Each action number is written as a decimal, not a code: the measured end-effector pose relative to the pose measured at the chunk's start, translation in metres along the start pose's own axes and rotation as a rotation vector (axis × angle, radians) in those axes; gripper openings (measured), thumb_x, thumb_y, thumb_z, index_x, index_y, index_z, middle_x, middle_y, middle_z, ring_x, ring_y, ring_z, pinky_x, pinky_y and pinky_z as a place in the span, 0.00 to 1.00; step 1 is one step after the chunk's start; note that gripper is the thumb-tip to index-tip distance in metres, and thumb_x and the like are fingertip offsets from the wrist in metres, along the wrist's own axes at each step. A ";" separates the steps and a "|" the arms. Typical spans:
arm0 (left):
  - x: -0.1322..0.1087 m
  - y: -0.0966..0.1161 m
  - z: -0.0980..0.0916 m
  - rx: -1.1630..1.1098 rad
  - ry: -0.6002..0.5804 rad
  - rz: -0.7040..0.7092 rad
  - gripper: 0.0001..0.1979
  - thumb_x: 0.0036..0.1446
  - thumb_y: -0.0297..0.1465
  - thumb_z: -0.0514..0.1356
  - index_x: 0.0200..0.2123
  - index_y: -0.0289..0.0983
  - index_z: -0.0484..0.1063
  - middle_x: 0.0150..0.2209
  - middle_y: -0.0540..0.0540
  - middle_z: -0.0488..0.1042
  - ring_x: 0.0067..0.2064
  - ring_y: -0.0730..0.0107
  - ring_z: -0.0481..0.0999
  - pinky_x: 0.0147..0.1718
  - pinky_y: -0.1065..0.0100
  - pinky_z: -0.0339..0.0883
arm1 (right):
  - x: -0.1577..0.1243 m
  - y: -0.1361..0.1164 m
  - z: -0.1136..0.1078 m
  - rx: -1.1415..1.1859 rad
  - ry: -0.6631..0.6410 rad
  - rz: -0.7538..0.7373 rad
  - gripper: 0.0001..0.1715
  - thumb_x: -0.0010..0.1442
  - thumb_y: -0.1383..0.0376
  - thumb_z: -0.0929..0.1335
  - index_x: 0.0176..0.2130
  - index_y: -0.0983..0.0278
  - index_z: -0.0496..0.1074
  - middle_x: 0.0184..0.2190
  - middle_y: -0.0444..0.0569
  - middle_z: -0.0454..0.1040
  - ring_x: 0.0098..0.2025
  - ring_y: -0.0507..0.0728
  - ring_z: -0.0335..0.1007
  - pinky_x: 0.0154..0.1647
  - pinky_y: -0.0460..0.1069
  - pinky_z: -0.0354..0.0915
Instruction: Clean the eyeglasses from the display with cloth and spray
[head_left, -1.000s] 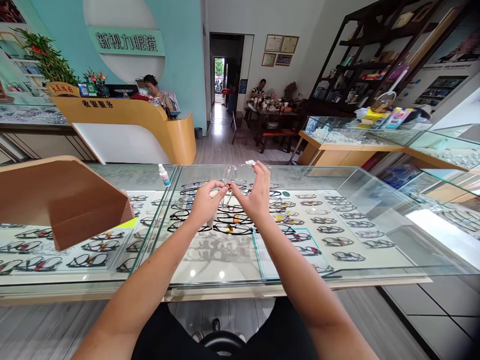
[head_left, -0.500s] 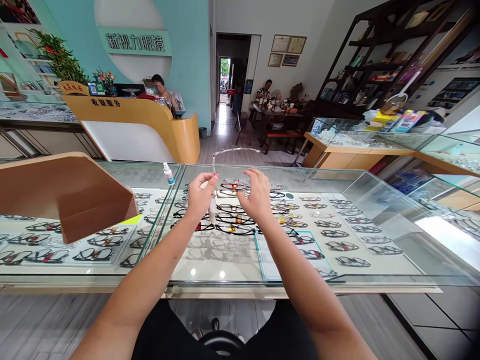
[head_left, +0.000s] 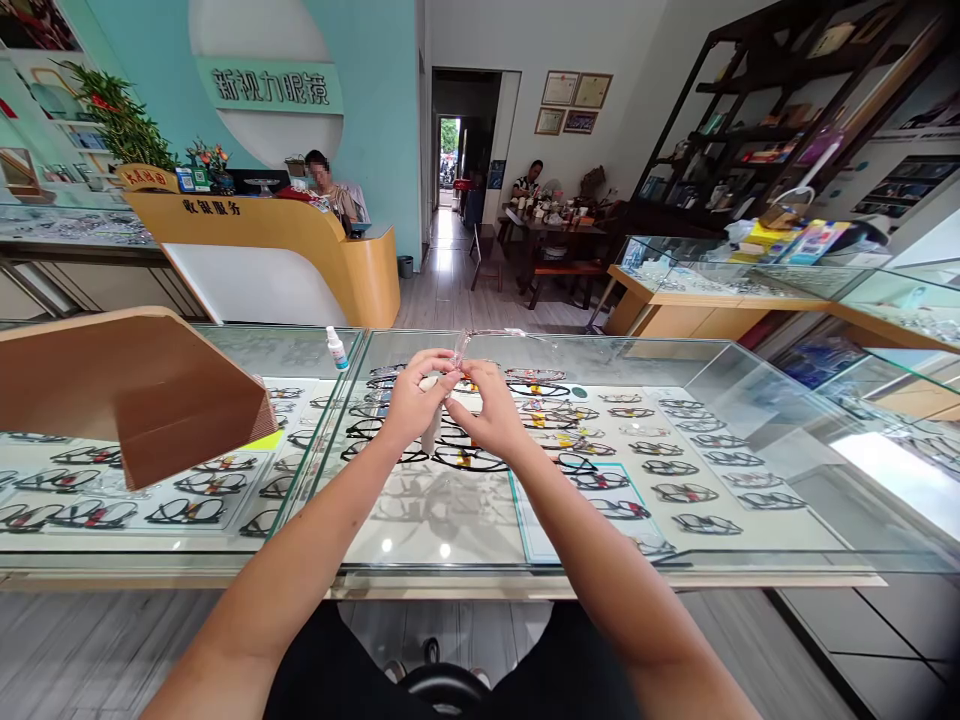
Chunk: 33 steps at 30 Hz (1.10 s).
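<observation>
Clear-framed eyeglasses are held up above the glass counter, one thin arm stretching out to the right. My left hand is closed on them in a pinch, and a whitish cloth-like piece hangs below its fingers. Close against it, my right hand has its fingertips on the same eyeglasses, thumb bent toward the left thumb. The fingers hide most of the lenses and front. Beneath both hands, rows of dark-framed glasses lie inside the display case.
A white spray bottle stands on the counter at left, near a brown tilted board. A teal-edged sheet lies in the case. Two people sit farther back, one behind a cashier desk, one at a dark table.
My right hand has moved left and closed in on the eyeglasses, where it was apart and spread before. The eyeglasses have shifted right and lower, turning slightly.
</observation>
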<state>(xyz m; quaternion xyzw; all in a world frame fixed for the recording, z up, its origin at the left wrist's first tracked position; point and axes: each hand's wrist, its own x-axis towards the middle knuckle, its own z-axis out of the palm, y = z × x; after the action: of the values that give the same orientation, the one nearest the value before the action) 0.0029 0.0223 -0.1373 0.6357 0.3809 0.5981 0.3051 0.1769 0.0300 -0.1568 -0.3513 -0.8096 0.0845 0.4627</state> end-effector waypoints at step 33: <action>0.013 -0.034 -0.037 0.667 -0.005 -0.256 0.11 0.61 0.21 0.61 0.42 0.42 0.79 0.48 0.43 0.79 0.47 0.56 0.79 0.51 0.56 0.70 | 0.002 0.000 0.001 0.028 0.034 0.165 0.26 0.74 0.48 0.69 0.59 0.62 0.78 0.59 0.63 0.84 0.61 0.73 0.77 0.66 0.69 0.72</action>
<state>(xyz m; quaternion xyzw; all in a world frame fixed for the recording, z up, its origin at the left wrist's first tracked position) -0.0380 0.0492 -0.1557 0.6490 0.6309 0.3963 0.1541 0.1757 0.0316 -0.1558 -0.4114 -0.7688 0.1277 0.4726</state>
